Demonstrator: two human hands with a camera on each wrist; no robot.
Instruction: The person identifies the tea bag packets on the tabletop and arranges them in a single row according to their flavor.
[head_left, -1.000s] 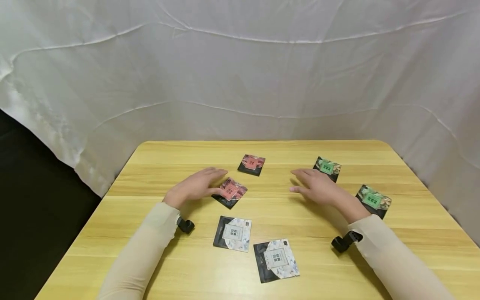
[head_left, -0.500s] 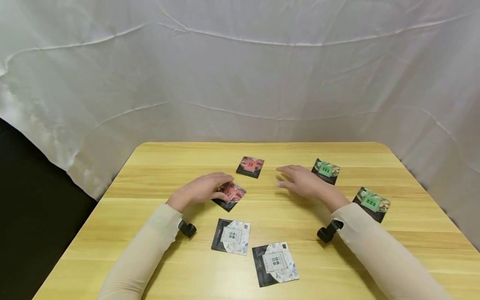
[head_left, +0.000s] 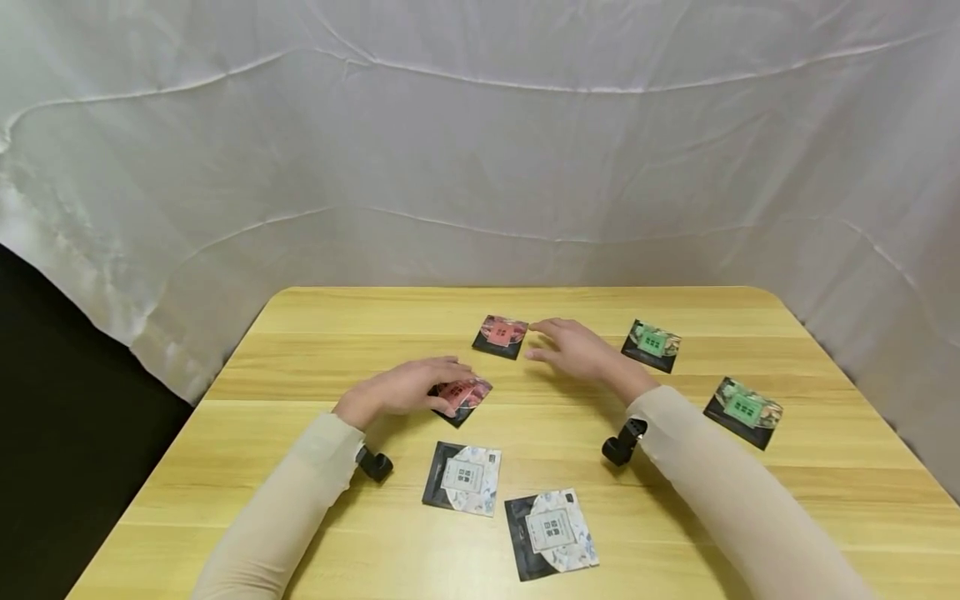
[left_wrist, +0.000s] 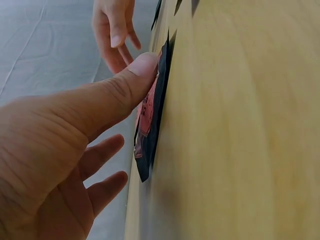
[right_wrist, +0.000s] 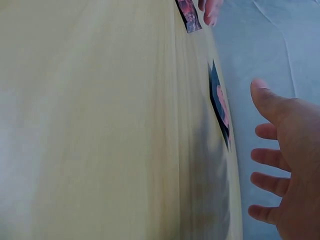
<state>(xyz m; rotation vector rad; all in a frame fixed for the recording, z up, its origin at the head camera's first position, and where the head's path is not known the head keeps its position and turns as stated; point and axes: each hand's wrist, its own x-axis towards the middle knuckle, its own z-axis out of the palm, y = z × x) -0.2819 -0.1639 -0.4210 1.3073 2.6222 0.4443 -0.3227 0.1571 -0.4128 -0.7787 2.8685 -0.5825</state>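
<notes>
My left hand (head_left: 401, 388) hovers low over the nearer red-and-black flat square packet (head_left: 474, 393), covering its left part. In the left wrist view the thumb overlaps this packet (left_wrist: 159, 102), while two other fingers are spread apart below it. My right hand (head_left: 576, 348), fingers loosely extended, is just right of the farther red-and-black packet (head_left: 500, 335), with fingertips right by its edge. From the right wrist view, that packet (right_wrist: 220, 102) lies on the table, and the spread hand (right_wrist: 300, 155) holds nothing.
Two white-and-black packets (head_left: 467, 477) lie at the front middle of the wooden table (head_left: 360, 533). On the right are two green-and-black packets (head_left: 651, 345). A pale cloth curtain (head_left: 480, 167) hangs behind the table. Each wrist wears a small black camera (head_left: 375, 464).
The right hand has moved left from beside the green packets to the farther red one. My left hand has shifted slightly right and farther over the nearer red packet. The packets lie where they were.
</notes>
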